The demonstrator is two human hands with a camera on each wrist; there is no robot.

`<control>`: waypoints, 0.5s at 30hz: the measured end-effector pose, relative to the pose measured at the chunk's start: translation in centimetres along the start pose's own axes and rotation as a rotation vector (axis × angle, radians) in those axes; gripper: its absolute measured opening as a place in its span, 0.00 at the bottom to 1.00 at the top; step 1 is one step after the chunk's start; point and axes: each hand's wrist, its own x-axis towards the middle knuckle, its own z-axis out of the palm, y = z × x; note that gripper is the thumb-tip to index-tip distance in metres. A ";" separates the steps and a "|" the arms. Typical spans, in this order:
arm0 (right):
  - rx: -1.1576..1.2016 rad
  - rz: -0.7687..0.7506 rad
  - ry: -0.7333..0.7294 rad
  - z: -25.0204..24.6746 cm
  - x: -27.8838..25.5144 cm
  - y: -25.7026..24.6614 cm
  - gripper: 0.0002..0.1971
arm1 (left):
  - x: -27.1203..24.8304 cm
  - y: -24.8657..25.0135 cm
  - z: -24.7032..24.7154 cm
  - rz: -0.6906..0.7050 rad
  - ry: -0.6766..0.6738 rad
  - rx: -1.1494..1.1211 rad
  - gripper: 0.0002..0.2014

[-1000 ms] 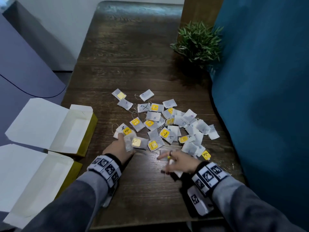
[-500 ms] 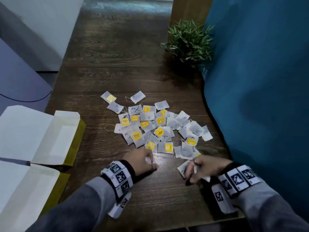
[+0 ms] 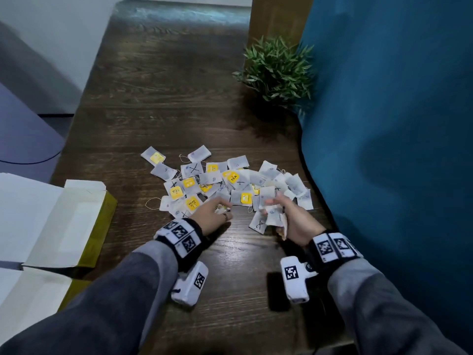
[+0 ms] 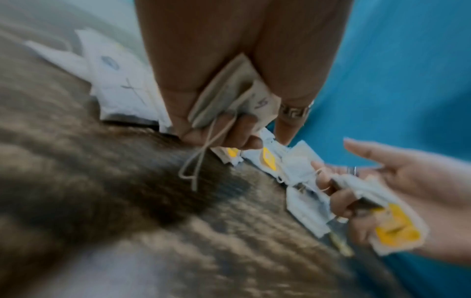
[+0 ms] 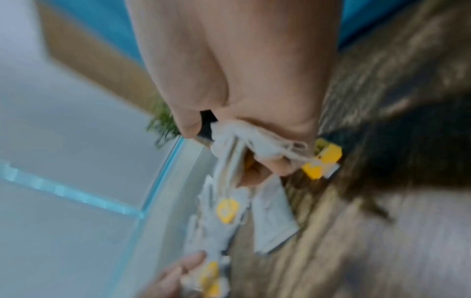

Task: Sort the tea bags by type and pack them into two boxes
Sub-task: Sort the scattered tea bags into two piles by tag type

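Note:
A heap of white tea bags (image 3: 225,183), some with yellow tags and some marked with pen crosses or letters, lies mid-table. My left hand (image 3: 215,213) sits at the heap's near edge and grips a small bunch of tea bags (image 4: 229,100) with a string hanging down. My right hand (image 3: 284,216) is at the heap's near right edge and holds several tea bags (image 3: 271,219), one with a yellow tag (image 4: 397,231). Two open white boxes with yellow sides stand at the left: the far box (image 3: 76,221) and the near box (image 3: 30,303).
The dark wooden table (image 3: 163,98) runs away from me. A small green plant (image 3: 276,70) stands at the far right beside a blue curtain (image 3: 384,149) that borders the table's right edge. The boxes overhang the table's left edge.
Both hands drew back from the heap with tea bags in them, then returned to its near edge. The right hand now holds a bigger bunch and has turned palm-up.

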 end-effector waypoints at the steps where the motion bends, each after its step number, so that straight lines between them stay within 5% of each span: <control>1: 0.207 0.028 -0.083 0.3 -0.7 -0.2 0.14 | -0.6 0.0 0.0 -0.014 -0.004 -0.154 0.10; 6: 0.429 0.036 -0.282 0.9 -2.3 0.9 0.36 | -2.7 0.0 0.4 -0.135 -0.164 -0.612 0.14; 8: 0.361 0.065 -0.265 1.3 -2.8 0.8 0.35 | -3.1 -0.4 0.7 -0.200 -0.216 -0.784 0.16; 12: -0.033 -0.016 -0.124 -0.1 -5.1 1.6 0.25 | -4.8 -2.0 0.5 -0.285 -0.319 -1.005 0.22; 15: -0.626 0.017 -0.070 -2.5 -6.0 3.4 0.21 | -5.6 -3.8 -0.4 -0.285 -0.234 -0.993 0.26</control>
